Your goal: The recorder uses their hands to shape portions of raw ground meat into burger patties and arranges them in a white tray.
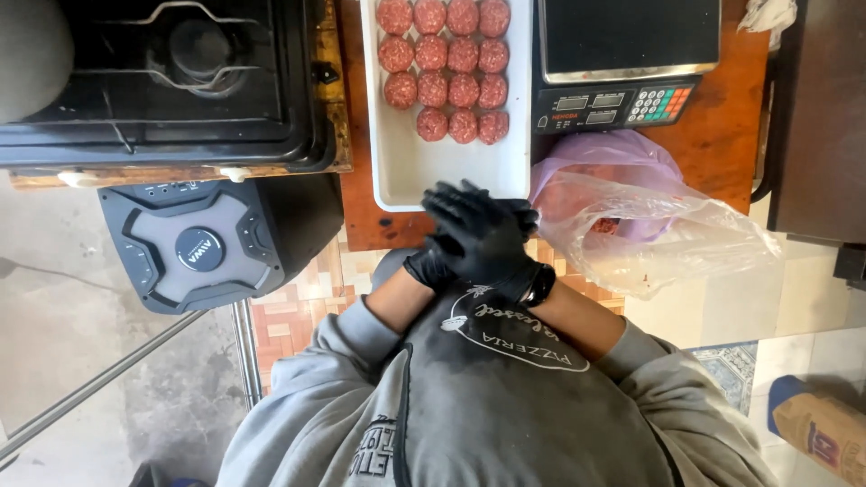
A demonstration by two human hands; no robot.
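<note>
Head view: both hands wear black gloves and are pressed together palm to palm just below the near edge of the tray (397, 171). The right hand (487, 239) lies on top, fingers spread and pointing up-left; the left hand (433, 263) sits under it, mostly covered. Whether anything is caught between the palms cannot be told, since the gloves hide it.

Straight beyond the hands, the white tray rests on the brown table (722, 135). Its far part holds rows of raw meatballs (446, 68), while the part closest to the fingers is bare. The fingertips of the right hand overlap the tray's near rim.

To the right of the hands, close by, lies a clear plastic bag (658, 234) with a little red meat inside, over a purple bag (622, 158). Beyond that stands a scale (622, 63) with a keypad.

To the left of the hands, well apart, a grey speaker (203, 248) stands, and beyond it a black stove (162, 81). Below the hands are bare forearms, grey sleeves and a dark apron (505, 397).
</note>
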